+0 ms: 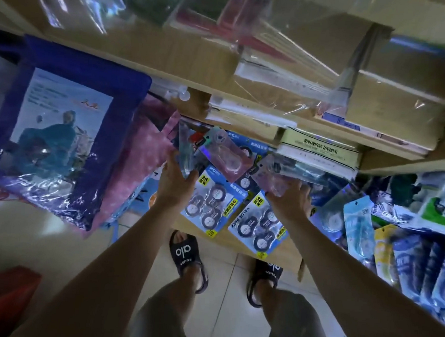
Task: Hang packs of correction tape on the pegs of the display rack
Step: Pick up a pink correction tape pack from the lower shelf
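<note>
My left hand (174, 183) is left of my right hand (290, 202). Between and below them two blue cardboard packs of round correction tapes (210, 207) hang side by side. A purple plastic-wrapped bag (61, 128) hangs far left, wooden shelves (171, 57) above.

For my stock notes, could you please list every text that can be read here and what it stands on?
"36": yellow tag on the left blue pack.
"36", "VALUE PACK": right blue pack.
"alo": left sandal.
Beige box and purple bag: print too blurred.
</note>
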